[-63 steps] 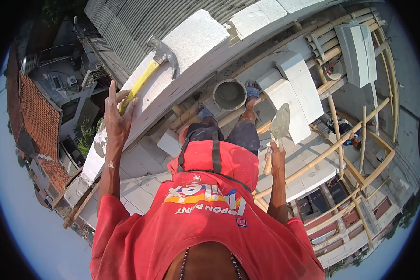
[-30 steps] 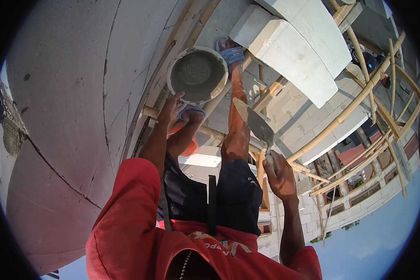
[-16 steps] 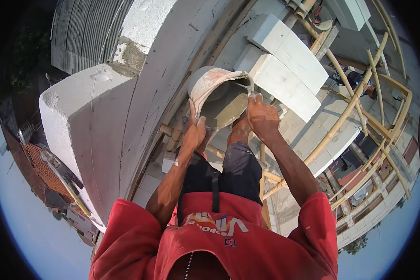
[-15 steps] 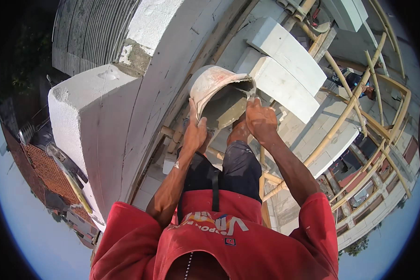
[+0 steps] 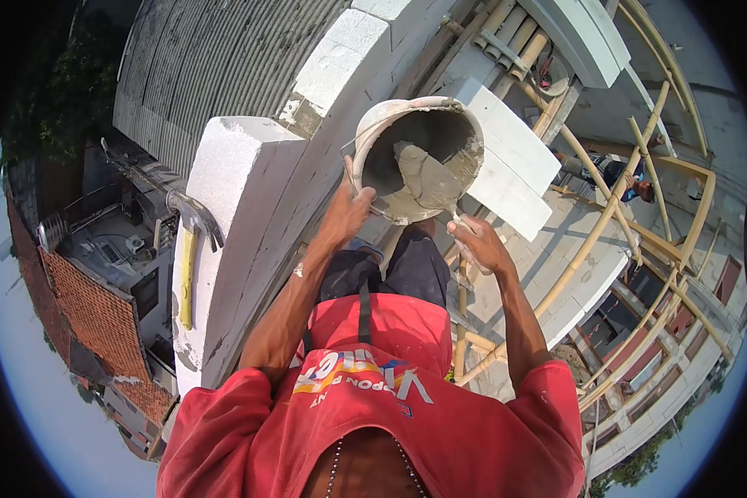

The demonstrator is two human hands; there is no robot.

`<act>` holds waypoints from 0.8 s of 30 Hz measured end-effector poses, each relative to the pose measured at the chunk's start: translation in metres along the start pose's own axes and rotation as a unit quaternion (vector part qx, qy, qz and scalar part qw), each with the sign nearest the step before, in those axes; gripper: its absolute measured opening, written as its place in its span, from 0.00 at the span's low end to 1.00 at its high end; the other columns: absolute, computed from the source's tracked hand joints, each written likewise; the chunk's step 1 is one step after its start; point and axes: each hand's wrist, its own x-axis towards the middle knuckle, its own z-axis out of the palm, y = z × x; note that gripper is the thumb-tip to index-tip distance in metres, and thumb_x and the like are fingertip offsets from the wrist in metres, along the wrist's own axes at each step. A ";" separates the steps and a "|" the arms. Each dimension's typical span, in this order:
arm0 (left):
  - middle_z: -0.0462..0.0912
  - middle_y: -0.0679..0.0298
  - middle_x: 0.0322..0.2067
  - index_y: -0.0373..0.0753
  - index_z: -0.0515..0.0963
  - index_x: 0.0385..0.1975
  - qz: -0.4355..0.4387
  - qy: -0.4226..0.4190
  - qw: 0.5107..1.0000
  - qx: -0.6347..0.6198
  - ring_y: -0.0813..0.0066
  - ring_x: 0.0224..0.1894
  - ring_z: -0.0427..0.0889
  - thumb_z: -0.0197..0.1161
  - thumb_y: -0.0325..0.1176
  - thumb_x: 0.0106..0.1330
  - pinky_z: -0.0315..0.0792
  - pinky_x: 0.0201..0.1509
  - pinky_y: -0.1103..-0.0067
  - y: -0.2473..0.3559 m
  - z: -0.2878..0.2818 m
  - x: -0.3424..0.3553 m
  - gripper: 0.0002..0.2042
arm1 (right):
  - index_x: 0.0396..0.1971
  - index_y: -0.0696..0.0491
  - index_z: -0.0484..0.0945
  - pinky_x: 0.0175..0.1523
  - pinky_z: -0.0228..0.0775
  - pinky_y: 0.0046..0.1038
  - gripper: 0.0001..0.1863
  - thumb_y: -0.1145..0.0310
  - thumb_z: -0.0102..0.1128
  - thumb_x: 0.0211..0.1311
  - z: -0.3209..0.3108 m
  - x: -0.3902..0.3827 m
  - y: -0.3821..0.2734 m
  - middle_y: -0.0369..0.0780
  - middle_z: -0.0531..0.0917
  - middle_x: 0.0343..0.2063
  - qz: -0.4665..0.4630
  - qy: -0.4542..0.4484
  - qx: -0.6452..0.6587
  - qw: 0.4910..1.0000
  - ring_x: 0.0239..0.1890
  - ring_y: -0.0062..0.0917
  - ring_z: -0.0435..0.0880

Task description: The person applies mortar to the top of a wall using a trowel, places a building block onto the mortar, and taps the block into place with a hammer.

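My left hand [image 5: 347,214] grips the near left rim of a pale, mortar-smeared bucket [image 5: 373,123]. The bucket is tilted, its mouth facing me. Closed round the handle of a trowel is my right hand [image 5: 481,246], just outside the rim. The trowel blade [image 5: 430,176] reaches into the bucket and is coated with grey mortar. More wet mortar [image 5: 402,206] lies along the bucket's near inner side. To the left, a claw hammer [image 5: 188,266] with a yellow handle rests on the white block wall [image 5: 245,153].
White blocks [image 5: 515,158] are stacked right of the bucket. Bamboo scaffolding [image 5: 593,220] crosses the right side, with another person [image 5: 627,178] beyond it. A corrugated roof [image 5: 216,66] lies past the wall, and a tiled roof [image 5: 100,319] far below left.
The bucket has moved up and right, its mouth turned more toward me. The trowel blade now shows inside, carrying mortar. My right hand has moved down and right. The view has shifted, showing the hammer whole.
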 end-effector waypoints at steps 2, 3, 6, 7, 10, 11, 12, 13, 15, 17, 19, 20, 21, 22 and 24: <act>0.78 0.52 0.49 0.36 0.44 0.79 -0.017 0.002 1.000 -0.013 0.66 0.45 0.82 0.56 0.34 0.70 0.80 0.49 0.71 0.003 0.002 0.008 0.40 | 0.37 0.55 0.79 0.21 0.60 0.22 0.24 0.46 0.60 0.71 -0.007 -0.008 -0.007 0.33 0.73 0.19 -0.012 -0.010 0.042 0.999 0.16 0.15 0.70; 0.78 0.53 0.48 0.34 0.51 0.76 -0.030 0.004 0.998 -0.049 0.66 0.46 0.82 0.55 0.34 0.71 0.81 0.51 0.70 0.001 0.008 0.012 0.35 | 0.37 0.55 0.80 0.21 0.60 0.23 0.23 0.47 0.60 0.72 -0.009 -0.008 -0.009 0.33 0.72 0.19 -0.014 -0.019 0.094 0.995 0.15 0.15 0.70; 0.79 0.54 0.47 0.30 0.63 0.67 -0.054 0.005 0.990 -0.131 0.66 0.48 0.82 0.55 0.34 0.71 0.82 0.52 0.69 -0.016 0.015 0.019 0.26 | 0.42 0.58 0.79 0.21 0.58 0.22 0.21 0.51 0.57 0.73 -0.017 -0.005 -0.026 0.35 0.73 0.21 -0.042 -0.050 0.155 0.986 0.16 0.17 0.70; 0.79 0.54 0.47 0.29 0.68 0.61 -0.071 -0.001 0.983 -0.168 0.67 0.48 0.82 0.55 0.33 0.71 0.82 0.52 0.70 -0.021 0.014 0.020 0.22 | 0.45 0.58 0.78 0.21 0.58 0.21 0.21 0.53 0.56 0.73 -0.019 -0.002 -0.034 0.36 0.74 0.22 -0.063 -0.070 0.198 0.976 0.16 0.17 0.70; 0.80 0.54 0.47 0.28 0.70 0.56 -0.084 -0.017 0.975 -0.205 0.68 0.48 0.82 0.54 0.31 0.71 0.83 0.52 0.71 -0.042 0.009 0.011 0.18 | 0.51 0.60 0.75 0.23 0.65 0.23 0.22 0.57 0.53 0.69 -0.027 0.030 -0.051 0.39 0.76 0.25 -0.096 -0.085 0.241 0.962 0.16 0.19 0.71; 0.80 0.54 0.47 0.28 0.70 0.56 -0.085 -0.012 0.974 -0.209 0.68 0.48 0.82 0.54 0.31 0.71 0.83 0.52 0.71 -0.050 0.007 0.006 0.18 | 0.53 0.61 0.74 0.23 0.65 0.23 0.22 0.58 0.52 0.69 -0.027 0.044 -0.062 0.39 0.76 0.26 -0.121 -0.083 0.265 0.953 0.17 0.19 0.71; 0.79 0.55 0.48 0.27 0.71 0.55 -0.104 -0.010 0.970 -0.218 0.65 0.50 0.82 0.54 0.30 0.71 0.83 0.54 0.68 -0.059 0.005 0.000 0.17 | 0.55 0.60 0.72 0.25 0.66 0.22 0.23 0.58 0.52 0.68 -0.026 0.063 -0.072 0.38 0.77 0.28 -0.139 -0.081 0.252 0.954 0.19 0.19 0.72; 0.78 0.55 0.49 0.27 0.72 0.54 -0.124 -0.006 0.966 -0.226 0.63 0.52 0.81 0.53 0.29 0.71 0.83 0.57 0.66 -0.069 0.001 -0.008 0.16 | 0.56 0.60 0.72 0.27 0.67 0.22 0.23 0.59 0.53 0.68 -0.024 0.082 -0.084 0.37 0.77 0.29 -0.172 -0.056 0.211 0.961 0.21 0.18 0.72; 0.78 0.56 0.48 0.26 0.72 0.54 -0.137 -0.006 0.962 -0.234 0.64 0.51 0.82 0.53 0.28 0.70 0.84 0.56 0.67 -0.088 -0.003 -0.024 0.16 | 0.60 0.57 0.72 0.31 0.68 0.21 0.23 0.60 0.55 0.70 -0.016 0.128 -0.100 0.36 0.78 0.32 -0.230 -0.017 0.165 0.959 0.24 0.18 0.74; 0.79 0.56 0.48 0.25 0.72 0.53 -0.142 0.057 0.954 -0.258 0.65 0.50 0.83 0.53 0.27 0.70 0.84 0.56 0.68 -0.076 -0.005 -0.052 0.16 | 0.57 0.56 0.74 0.35 0.69 0.25 0.20 0.62 0.57 0.70 0.007 0.172 -0.120 0.36 0.77 0.33 -0.274 0.058 0.111 0.954 0.27 0.20 0.75; 0.79 0.55 0.50 0.26 0.71 0.54 -0.162 0.061 0.958 -0.227 0.65 0.50 0.84 0.52 0.28 0.71 0.84 0.57 0.67 -0.106 -0.013 -0.067 0.16 | 0.57 0.57 0.74 0.35 0.71 0.29 0.20 0.63 0.58 0.70 0.022 0.227 -0.120 0.39 0.78 0.35 -0.285 0.083 0.091 0.951 0.29 0.25 0.77; 0.80 0.55 0.50 0.27 0.71 0.55 -0.171 0.059 0.950 -0.254 0.64 0.50 0.84 0.52 0.27 0.71 0.84 0.56 0.67 -0.121 -0.015 -0.070 0.16 | 0.57 0.58 0.73 0.38 0.73 0.35 0.20 0.65 0.59 0.69 0.023 0.262 -0.103 0.44 0.78 0.39 -0.452 0.212 -0.134 0.856 0.33 0.32 0.79; 0.81 0.55 0.50 0.27 0.71 0.57 -0.178 0.069 0.938 -0.288 0.63 0.50 0.85 0.52 0.27 0.72 0.85 0.56 0.66 -0.133 -0.019 -0.078 0.16 | 0.56 0.58 0.73 0.40 0.75 0.41 0.20 0.67 0.60 0.67 0.037 0.274 -0.103 0.48 0.78 0.43 -0.578 0.306 -0.347 0.672 0.38 0.39 0.81; 0.81 0.55 0.50 0.27 0.71 0.56 -0.187 0.083 0.933 -0.296 0.63 0.50 0.85 0.52 0.27 0.72 0.85 0.55 0.67 -0.144 -0.021 -0.088 0.16 | 0.56 0.58 0.73 0.40 0.75 0.41 0.20 0.67 0.60 0.67 0.052 0.277 -0.094 0.48 0.78 0.43 -0.579 0.303 -0.345 0.673 0.38 0.39 0.81; 0.81 0.54 0.51 0.27 0.71 0.55 -0.189 0.099 0.928 -0.306 0.63 0.50 0.85 0.52 0.27 0.72 0.85 0.55 0.68 -0.164 -0.026 -0.105 0.15 | 0.55 0.62 0.72 0.49 0.75 0.46 0.20 0.72 0.59 0.65 0.088 0.267 -0.067 0.54 0.75 0.50 -0.366 0.288 -0.262 0.845 0.49 0.47 0.79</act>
